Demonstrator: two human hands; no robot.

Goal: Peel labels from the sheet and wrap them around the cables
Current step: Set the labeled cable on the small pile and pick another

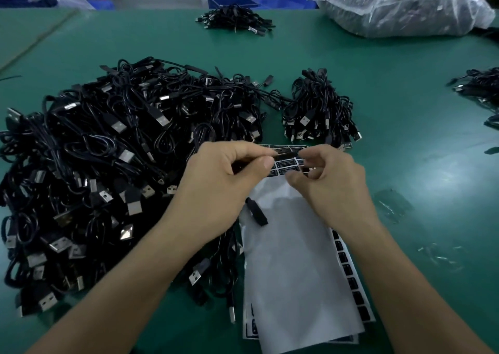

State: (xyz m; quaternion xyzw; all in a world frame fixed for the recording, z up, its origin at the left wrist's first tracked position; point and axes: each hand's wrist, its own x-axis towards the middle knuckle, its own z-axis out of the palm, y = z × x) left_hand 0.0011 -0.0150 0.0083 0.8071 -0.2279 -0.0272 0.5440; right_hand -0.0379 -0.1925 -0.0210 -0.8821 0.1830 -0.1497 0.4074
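Your left hand [224, 173] pinches a black cable [256, 213] over the label sheet [294, 259]. Your right hand [332, 183] has its fingertips clamped on a label [285, 152] there too.

White print on black labels [286, 163], too blurred to read

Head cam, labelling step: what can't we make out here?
- Print on the black printed labels: too small and blurred.
- Whether the black label strip is round the thin black cable yet: the fingertips of the left hand and right hand cover it.
- Lower label sheets: blank white backing sheet covers all but the edges.
- Contents of the clear plastic bag: film glare, cut by the top edge.
- Right-hand black cable pile: cut by the frame edge.
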